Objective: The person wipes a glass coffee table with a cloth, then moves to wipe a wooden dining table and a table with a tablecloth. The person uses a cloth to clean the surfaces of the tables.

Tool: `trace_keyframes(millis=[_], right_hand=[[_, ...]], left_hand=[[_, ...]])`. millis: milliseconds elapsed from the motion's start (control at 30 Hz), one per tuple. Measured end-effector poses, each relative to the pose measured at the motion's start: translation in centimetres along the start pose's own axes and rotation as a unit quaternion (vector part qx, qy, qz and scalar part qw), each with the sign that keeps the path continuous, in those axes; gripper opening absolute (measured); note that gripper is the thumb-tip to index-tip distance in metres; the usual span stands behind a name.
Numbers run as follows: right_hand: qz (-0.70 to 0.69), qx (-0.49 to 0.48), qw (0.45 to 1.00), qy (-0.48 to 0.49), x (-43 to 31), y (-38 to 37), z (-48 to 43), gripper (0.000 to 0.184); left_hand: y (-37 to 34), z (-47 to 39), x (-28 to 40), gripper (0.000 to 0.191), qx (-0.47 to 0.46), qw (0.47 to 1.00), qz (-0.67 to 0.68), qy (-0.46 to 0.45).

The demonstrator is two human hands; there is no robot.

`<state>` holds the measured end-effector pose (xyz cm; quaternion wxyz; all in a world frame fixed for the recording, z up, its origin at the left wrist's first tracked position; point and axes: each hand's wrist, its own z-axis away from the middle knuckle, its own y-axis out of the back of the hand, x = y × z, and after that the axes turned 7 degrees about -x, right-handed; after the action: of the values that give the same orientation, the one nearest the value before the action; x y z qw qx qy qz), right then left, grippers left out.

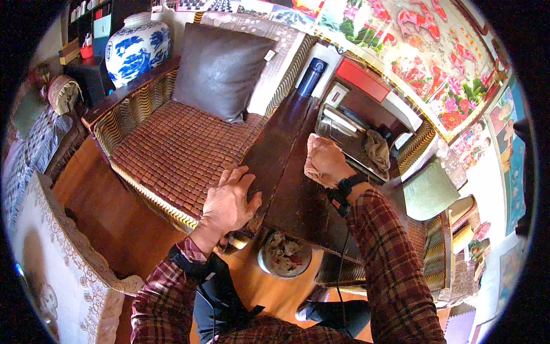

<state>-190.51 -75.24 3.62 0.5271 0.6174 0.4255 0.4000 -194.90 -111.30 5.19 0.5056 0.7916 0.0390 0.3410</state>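
Note:
My right hand (330,162) is closed over a folded pink cloth (313,173), pressed against the dark wooden tabletop (281,165). The cloth pokes out on the left side of my fist. My left hand (230,202) holds nothing. It lies palm down at the edge of the brown woven-tile seat mat (180,146), its thumb apart from the fingers and pointing toward the tabletop. Just beyond my right hand sits a tray (321,124) with a crumpled brown cloth (376,148) and several small items.
A dark blue flask (312,77) and a red box (362,79) stand at the tabletop's back. A dark cushion (219,71) leans on the left seat, a green one (431,191) on the right. Below the front edge, a waste bin (285,254) holds rubbish. A cable (341,266) hangs from my right wrist.

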Motion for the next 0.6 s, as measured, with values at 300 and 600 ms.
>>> trace_keyframes(millis=[300, 600], right_hand=[[0.046, -0.060, 0.992, 0.103, -11.0, 6.3, 8.8, 0.060], [0.091, 0.071, 0.940, 0.322, -18.0, 7.3, 17.0, 0.046]], left_hand=[[0.1, 0.1, 0.1, 0.044, -0.016, 1.000, -0.010, 0.004], [-0.5, -0.1, -0.5, 0.037, 0.020, 1.000, 0.005, -0.003]])
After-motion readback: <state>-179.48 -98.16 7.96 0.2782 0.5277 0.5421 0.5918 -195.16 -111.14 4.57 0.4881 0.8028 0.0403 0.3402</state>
